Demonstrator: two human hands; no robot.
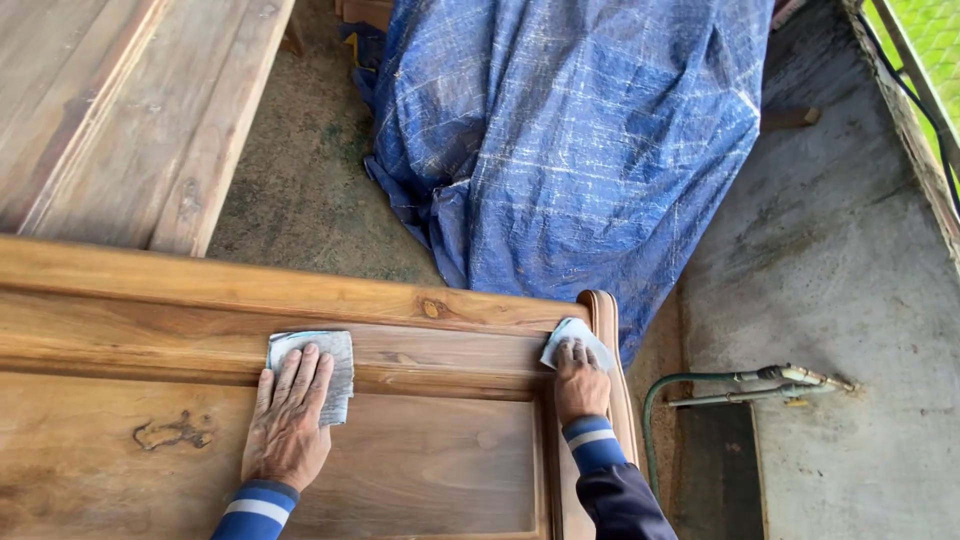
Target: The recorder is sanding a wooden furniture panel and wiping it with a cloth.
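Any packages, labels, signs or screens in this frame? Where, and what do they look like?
None in view: no package, label, sign or screen.
Nearest thing to a wrapping: blue tarp, crumpled over a bulky heap on the ground beyond the wooden panel.
Left hand and right hand each press a plain grey sheet on the panel, at and.

Two hands, left (287,425) and right (581,385), two grey sanding sheets (318,365) (574,338), one wooden door panel (440,460), one blue tarp (575,140), one hose (690,385).
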